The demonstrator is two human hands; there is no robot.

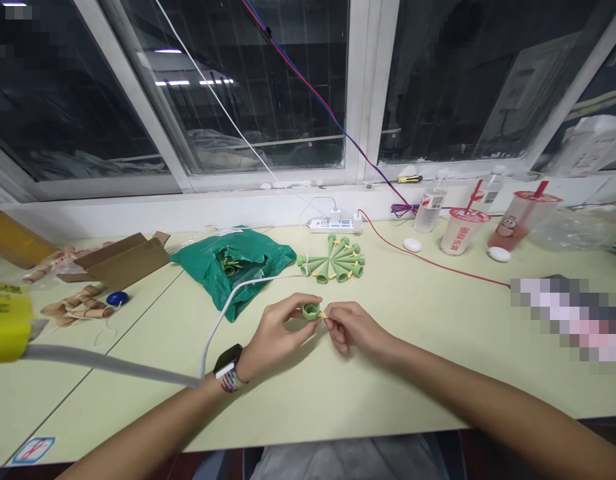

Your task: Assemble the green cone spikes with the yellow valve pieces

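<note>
Closely, the left hand [277, 335] pinches a green plastic ring [311, 311] while the right hand [350, 327] grips a small yellow piece [323, 315] at its edge, above the surface [308, 393].

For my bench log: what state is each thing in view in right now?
Green plastic ring: held between hands
Left hand: closed on ring
Right hand: pinching small yellow piece
Green plastic cones: lying fanned out
Green plastic bag: crumpled open
Cardboard box: flaps open
Power strip: two plugs inserted

Green plastic ring [311, 310] — matt; poly bag [268, 257] — glossy, crinkled.
</note>
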